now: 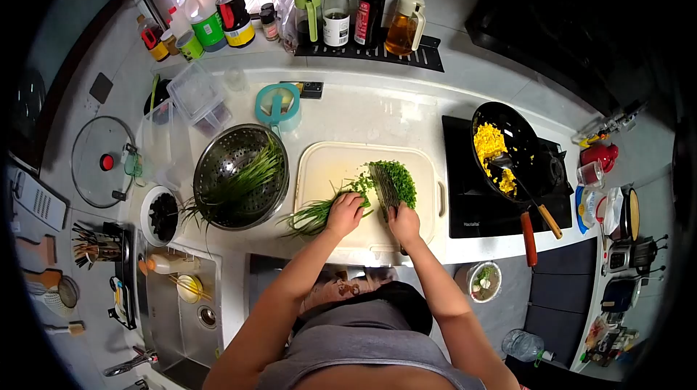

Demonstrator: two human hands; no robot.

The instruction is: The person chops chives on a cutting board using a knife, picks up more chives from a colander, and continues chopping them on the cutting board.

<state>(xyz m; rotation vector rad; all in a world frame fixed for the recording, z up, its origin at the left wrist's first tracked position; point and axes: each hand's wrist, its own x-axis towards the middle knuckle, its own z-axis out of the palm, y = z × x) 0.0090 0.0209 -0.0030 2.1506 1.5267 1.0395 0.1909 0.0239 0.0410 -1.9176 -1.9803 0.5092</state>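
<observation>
My left hand [346, 214] presses down on a bunch of long green chives [312, 217], whose uncut ends stick out to its left. The fingers of my right hand [404, 225] are wrapped around the handle of a kitchen knife [383, 187]. Its blade points away from me, between the bunch and a pile of finely chopped chives [401, 181]. All of this lies on a cream cutting board [323, 161]. Left of the board, a perforated metal colander [210, 144] holds more long chives [254, 172].
On the right, a black wok [537, 125] with scrambled egg [490, 141] and a spatula sits on the cooktop [465, 216]. A bowl of dark pieces [162, 216] stands near the sink [163, 303]. Bottles [336, 5] line the back; a teal-lidded jug [278, 103] stands behind the colander.
</observation>
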